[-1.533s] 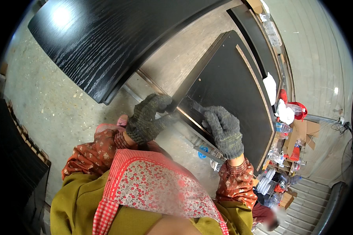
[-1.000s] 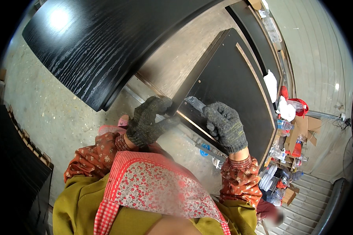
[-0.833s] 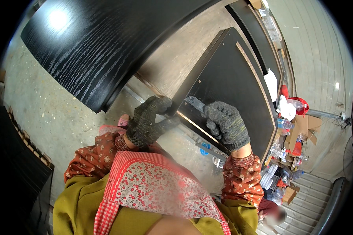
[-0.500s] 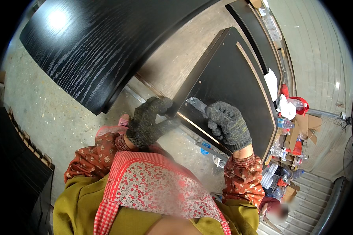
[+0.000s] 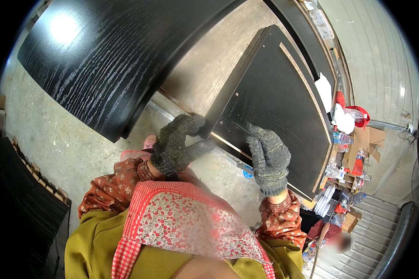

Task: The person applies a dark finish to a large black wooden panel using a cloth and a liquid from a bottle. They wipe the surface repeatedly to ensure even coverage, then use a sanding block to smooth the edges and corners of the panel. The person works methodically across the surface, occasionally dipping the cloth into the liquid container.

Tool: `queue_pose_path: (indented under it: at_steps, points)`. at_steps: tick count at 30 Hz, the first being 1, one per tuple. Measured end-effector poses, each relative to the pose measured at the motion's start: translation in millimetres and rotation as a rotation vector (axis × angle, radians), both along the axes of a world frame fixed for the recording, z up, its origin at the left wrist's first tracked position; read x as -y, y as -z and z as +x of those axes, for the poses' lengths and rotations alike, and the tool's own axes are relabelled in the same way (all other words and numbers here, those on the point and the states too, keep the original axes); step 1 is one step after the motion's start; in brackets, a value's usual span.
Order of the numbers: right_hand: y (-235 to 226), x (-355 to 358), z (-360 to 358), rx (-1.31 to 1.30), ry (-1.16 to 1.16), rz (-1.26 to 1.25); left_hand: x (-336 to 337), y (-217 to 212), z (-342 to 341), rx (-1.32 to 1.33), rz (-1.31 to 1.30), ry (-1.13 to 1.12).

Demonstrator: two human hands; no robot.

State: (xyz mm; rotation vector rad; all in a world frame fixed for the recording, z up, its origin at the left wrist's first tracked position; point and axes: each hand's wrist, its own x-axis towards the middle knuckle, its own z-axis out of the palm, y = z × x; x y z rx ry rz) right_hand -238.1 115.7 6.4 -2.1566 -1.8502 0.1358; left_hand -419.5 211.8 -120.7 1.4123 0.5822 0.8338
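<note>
**Along the near edge, a clean finish is put at risk**

Right of centre, the black panel point(image 5: 284, 100) is seen lying with its near corner presented to the left hand point(image 5: 179, 142). That gloved hand is curved about the corner, thumb and fingers parted; whether the edge is truly pinched cannot be told. Well apart from it, the right hand point(image 5: 271, 160) is held with its fingers over the panel, straight and bunched. Just ahead of them a thin dark sliver point(image 5: 239, 124) is glimpsed, and whether it is gripped cannot be made out.

Now, the danger! Should that sliver be hard-edged, the dark face could be scored by a tilt or an over-firm push, and the left glove could be nicked by a slip cornerward. If the corner is only loosely held, the panel could be nudged askew. Close by, the wood-grained board point(image 5: 107, 65) could be scuffed by a hasty pull-back.
</note>
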Motion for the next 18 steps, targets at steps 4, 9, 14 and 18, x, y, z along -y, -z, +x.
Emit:
queue_pose_path:
  at_steps: [4,9,14,18]
  points:
    - [10,-8,4,0.093,-0.081,0.052,4,11,2,0.031,0.030,-0.049]
    - [16,-10,13,0.191,-0.187,0.028,1,9,2,0.026,0.041,-0.025]
    - [11,-25,11,0.214,-0.224,-0.014,4,9,-1,0.017,-0.035,0.026]
    - [13,-36,14,0.274,-0.281,0.040,4,2,-2,-0.037,-0.075,0.033]
